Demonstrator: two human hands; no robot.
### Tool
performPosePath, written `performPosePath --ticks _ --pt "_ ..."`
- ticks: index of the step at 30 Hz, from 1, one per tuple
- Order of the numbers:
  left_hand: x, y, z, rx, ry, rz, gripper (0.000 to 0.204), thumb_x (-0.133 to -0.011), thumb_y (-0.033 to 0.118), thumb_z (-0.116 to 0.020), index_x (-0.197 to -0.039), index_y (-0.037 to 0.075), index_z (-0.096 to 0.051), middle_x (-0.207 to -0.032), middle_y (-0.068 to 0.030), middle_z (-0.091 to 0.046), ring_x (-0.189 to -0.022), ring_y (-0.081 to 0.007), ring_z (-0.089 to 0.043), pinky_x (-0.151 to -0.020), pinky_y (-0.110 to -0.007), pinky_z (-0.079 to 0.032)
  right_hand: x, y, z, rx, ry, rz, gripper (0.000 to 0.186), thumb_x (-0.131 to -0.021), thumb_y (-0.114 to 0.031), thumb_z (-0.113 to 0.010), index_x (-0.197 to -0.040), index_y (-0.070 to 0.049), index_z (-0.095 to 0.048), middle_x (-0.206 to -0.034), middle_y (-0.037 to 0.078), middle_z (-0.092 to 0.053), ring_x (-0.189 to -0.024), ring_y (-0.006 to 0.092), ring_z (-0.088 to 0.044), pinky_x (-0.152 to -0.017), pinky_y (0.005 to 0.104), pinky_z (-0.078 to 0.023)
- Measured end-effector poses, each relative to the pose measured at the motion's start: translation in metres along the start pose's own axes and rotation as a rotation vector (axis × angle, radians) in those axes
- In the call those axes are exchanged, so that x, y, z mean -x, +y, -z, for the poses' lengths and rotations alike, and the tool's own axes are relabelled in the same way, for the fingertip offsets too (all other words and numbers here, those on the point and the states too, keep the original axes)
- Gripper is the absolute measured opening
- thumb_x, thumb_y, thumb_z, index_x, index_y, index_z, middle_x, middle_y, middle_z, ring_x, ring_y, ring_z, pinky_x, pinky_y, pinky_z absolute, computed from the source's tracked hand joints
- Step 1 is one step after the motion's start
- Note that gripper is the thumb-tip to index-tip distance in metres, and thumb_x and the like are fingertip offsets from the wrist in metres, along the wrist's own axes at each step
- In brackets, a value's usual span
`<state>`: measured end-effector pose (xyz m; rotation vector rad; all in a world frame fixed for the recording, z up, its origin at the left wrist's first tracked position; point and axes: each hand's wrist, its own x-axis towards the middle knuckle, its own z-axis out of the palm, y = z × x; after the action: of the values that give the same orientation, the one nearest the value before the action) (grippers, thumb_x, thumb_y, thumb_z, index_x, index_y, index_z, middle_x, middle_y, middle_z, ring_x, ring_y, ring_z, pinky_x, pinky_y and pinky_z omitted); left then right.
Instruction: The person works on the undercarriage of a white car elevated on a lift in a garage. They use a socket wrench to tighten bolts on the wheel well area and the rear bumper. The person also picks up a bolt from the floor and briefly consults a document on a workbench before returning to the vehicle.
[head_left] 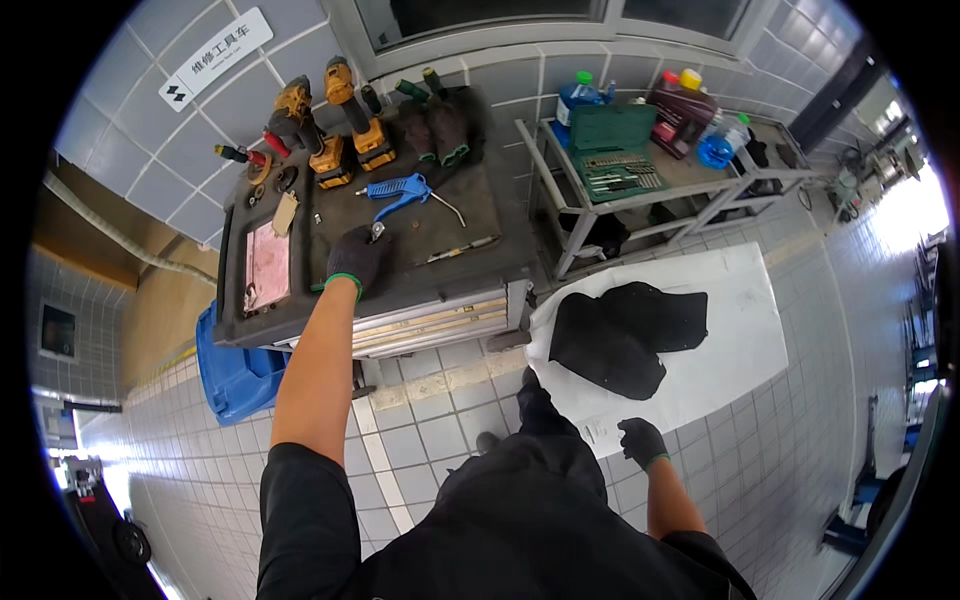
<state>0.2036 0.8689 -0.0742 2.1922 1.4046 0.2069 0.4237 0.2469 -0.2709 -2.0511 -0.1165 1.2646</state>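
My left hand [355, 258], in a dark glove with a green cuff, reaches over the top of a black tool cart [400, 300]. Its fingers are closed on a small shiny metal piece [377, 231], whose exact kind I cannot make out. Just beyond those fingers lies a blue air blow gun [402, 192] with a bent metal nozzle. A thin pen-like tool [462, 250] rests to the right of the hand. My right hand [642, 442], gloved the same way, hangs low beside my body with loosely bent fingers and nothing visible in it.
Two yellow-and-black cordless power tools [330, 160] [372, 145] stand at the cart's back, beside dark gloves [435, 130]. A pink pad [268, 265] lies left. A metal trolley [610, 208] carries a green socket set [615, 165] and bottles. Black mats [630, 335] cover part of a white sheet [740, 300].
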Motion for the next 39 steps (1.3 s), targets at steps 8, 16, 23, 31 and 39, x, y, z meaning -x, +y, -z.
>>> performPosePath --ticks 8,16,23,31,39 --pt "0.005 -0.036 0.016 0.011 0.038 0.067 0.048 -0.090 0.032 -0.069 -0.132 0.009 -0.069 -0.124 -0.0240 -0.071 -0.117 -0.0410 -0.067 -0.100 -0.045 -0.052 -0.164 -0.092 0.026 0.918 0.248 1.169 0.030 -0.081 -0.002 -0.064 -0.110 -0.009 -0.070 -0.098 0.017 -0.069 -0.090 0.0347 -0.068 -0.076 0.0464 -0.055" --pt "-0.006 -0.040 0.047 -0.170 0.047 -0.080 0.039 -0.091 0.026 -0.071 -0.128 0.013 -0.070 -0.114 -0.0190 -0.073 -0.107 -0.0415 -0.068 -0.092 -0.048 -0.055 -0.103 -0.411 -0.043 0.214 -0.098 0.939 0.031 -0.091 -0.014 -0.065 -0.122 -0.007 -0.067 -0.078 0.006 -0.060 -0.068 0.0167 -0.060 -0.067 0.0320 -0.052" --pt "-0.007 0.017 0.039 -0.229 0.302 -0.530 0.042 -0.081 0.017 -0.080 -0.121 0.010 -0.072 -0.117 -0.0156 -0.071 -0.105 -0.0378 -0.069 -0.091 -0.048 -0.055 -0.063 -0.452 -0.108 0.136 -0.247 0.907 0.031 -0.106 -0.029 -0.061 -0.132 -0.014 -0.069 -0.097 0.009 -0.071 -0.084 0.0157 -0.068 -0.074 0.0318 -0.056" --pt "0.001 0.125 -0.001 0.223 -0.205 -0.868 0.042 -0.075 0.006 -0.083 -0.116 0.009 -0.074 -0.100 -0.0160 -0.075 -0.090 -0.0359 -0.073 -0.077 -0.042 -0.059 -0.053 -0.519 -0.124 0.204 -0.917 0.438 0.060 -0.103 -0.027 -0.065 -0.154 -0.005 -0.041 -0.084 0.007 -0.069 -0.067 0.0122 -0.064 -0.056 0.0297 -0.052" --pt "-0.008 0.160 -0.048 0.322 -0.165 -0.516 0.033 -0.074 0.001 -0.080 -0.106 0.006 -0.076 -0.100 -0.0118 -0.077 -0.085 -0.0316 -0.074 -0.077 -0.039 -0.059 -0.119 -0.524 -0.035 0.048 -0.840 0.423 0.045 -0.102 -0.031 -0.066 -0.143 -0.012 -0.060 -0.095 0.011 -0.073 -0.085 0.0168 -0.070 -0.076 0.0342 -0.056"
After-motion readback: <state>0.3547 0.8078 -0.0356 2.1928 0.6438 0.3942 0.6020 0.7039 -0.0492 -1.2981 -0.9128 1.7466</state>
